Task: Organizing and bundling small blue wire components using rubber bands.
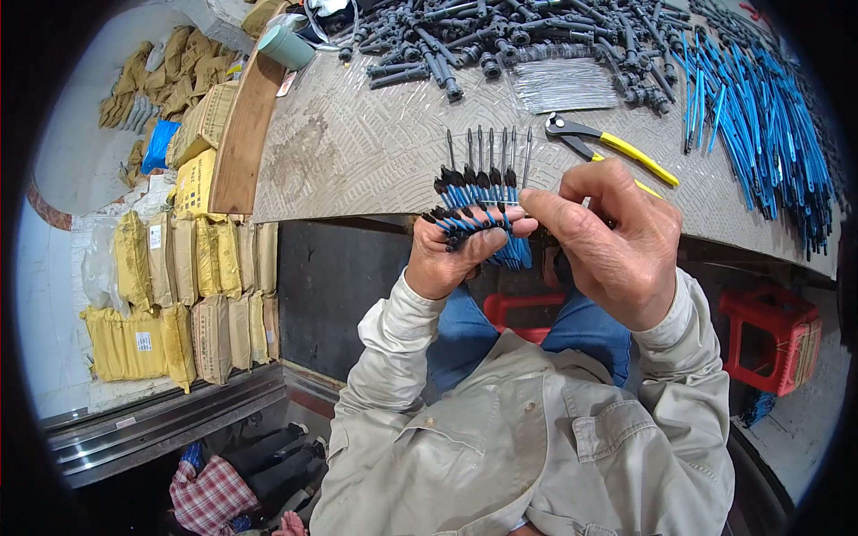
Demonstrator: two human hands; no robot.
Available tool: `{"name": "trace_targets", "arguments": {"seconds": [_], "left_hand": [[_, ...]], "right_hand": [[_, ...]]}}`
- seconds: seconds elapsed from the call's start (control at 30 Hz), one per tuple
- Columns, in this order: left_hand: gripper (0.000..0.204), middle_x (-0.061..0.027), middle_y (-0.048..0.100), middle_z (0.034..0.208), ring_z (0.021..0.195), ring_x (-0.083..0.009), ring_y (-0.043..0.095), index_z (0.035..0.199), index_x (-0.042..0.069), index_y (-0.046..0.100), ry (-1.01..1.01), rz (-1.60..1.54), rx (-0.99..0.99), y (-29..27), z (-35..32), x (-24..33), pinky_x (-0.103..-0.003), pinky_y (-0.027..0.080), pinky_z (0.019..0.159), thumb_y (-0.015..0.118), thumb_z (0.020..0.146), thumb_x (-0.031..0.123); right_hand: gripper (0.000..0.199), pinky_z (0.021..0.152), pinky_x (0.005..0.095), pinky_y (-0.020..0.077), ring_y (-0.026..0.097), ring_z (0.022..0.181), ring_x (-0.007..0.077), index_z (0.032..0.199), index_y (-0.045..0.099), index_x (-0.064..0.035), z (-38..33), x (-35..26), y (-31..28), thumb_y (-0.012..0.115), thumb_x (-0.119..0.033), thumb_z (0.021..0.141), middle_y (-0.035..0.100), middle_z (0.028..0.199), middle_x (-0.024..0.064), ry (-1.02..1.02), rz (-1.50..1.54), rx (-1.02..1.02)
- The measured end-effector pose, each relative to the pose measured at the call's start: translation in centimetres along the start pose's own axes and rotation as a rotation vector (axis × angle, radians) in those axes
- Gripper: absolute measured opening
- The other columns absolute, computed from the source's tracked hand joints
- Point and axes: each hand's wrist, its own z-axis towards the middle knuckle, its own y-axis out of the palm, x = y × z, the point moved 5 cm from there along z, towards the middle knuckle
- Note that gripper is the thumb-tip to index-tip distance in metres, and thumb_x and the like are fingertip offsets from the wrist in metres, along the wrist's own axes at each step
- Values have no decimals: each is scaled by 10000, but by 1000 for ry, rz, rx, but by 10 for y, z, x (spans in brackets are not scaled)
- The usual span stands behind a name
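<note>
My left hand [454, 255] is closed around a row of slim blue-and-black pieces [474, 192], each with a dark pointed metal rod sticking up, lined up side by side. Their blue lower ends hang below my fingers. My right hand [617, 241] is at the right end of the row, thumb and forefinger pinched on what looks like a thin pale wire running across the pieces. Cutting pliers [608, 147] with yellow handles lie on the table just beyond my right hand, which partly covers them. Past the pliers rests a bundle of thin silver wires [565, 87].
On the table [349, 161], dark grey tubular parts [438, 54] are heaped at the back and many blue strips [769, 125] at the right. A green cup [286, 46] stands far left. Wrapped packages [134, 344] are stacked at left; a red stool [770, 339] is at right. Another person [219, 496] is lower left.
</note>
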Motion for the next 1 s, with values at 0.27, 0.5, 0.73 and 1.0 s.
{"name": "trace_targets", "arguments": {"seconds": [0.27, 0.5, 0.73, 1.0], "left_hand": [[241, -143, 666, 955, 862, -221, 649, 1049, -33, 621, 28, -78, 5, -2, -4, -7, -279, 512, 790, 624, 825, 55], [231, -145, 654, 985, 893, -256, 648, 1042, -39, 614, 36, -121, 12, -2, -4, -8, -304, 519, 798, 628, 822, 30], [221, -143, 662, 949, 877, -248, 652, 1039, -32, 618, 31, -167, 10, -2, -2, -5, -288, 520, 776, 623, 831, 41], [201, -140, 666, 924, 857, -244, 657, 1016, -28, 629, 23, -116, 18, -3, -1, -1, -271, 519, 750, 626, 824, 30]], "right_hand": [[207, 418, 201, 321, 406, 513, 100, 837, 681, -41, 3, -3, -1, 652, 27, 643, 508, 744, 45, -23, -22, -19], [204, 426, 199, 333, 423, 516, 101, 843, 678, -33, 4, -4, 1, 643, 45, 658, 506, 749, 46, -27, -3, -53], [162, 412, 210, 319, 392, 492, 100, 816, 647, -49, 2, 5, 10, 629, 10, 666, 489, 747, 35, 31, 120, -36], [168, 439, 204, 355, 455, 529, 102, 837, 669, -19, 3, 5, 12, 624, 63, 698, 510, 767, 53, 65, 203, -91]]}}
